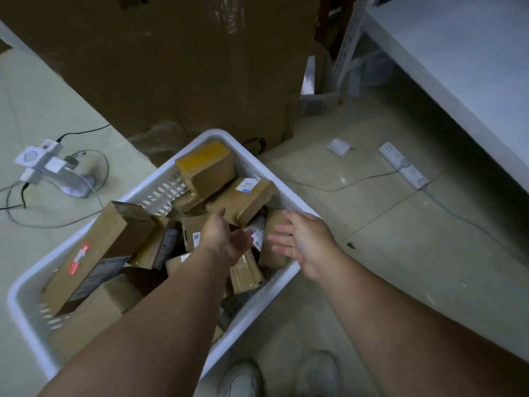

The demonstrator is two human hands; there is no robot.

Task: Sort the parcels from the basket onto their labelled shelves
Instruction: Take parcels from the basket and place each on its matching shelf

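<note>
A white plastic basket stands on the floor, filled with several brown cardboard parcels. A long box with a red mark leans at its left. A box with yellow tape and a labelled box lie at the far end. My left hand reaches over the middle of the basket, palm turned right, fingers relaxed, holding nothing. My right hand hovers at the basket's right rim with fingers spread, just beside a small upright brown box. A white-labelled parcel shows between both hands.
A big cardboard box stands behind the basket. A white shelf runs along the right. Power strips and cables lie on the floor right and left, with a white charger cluster. My shoes are below the basket.
</note>
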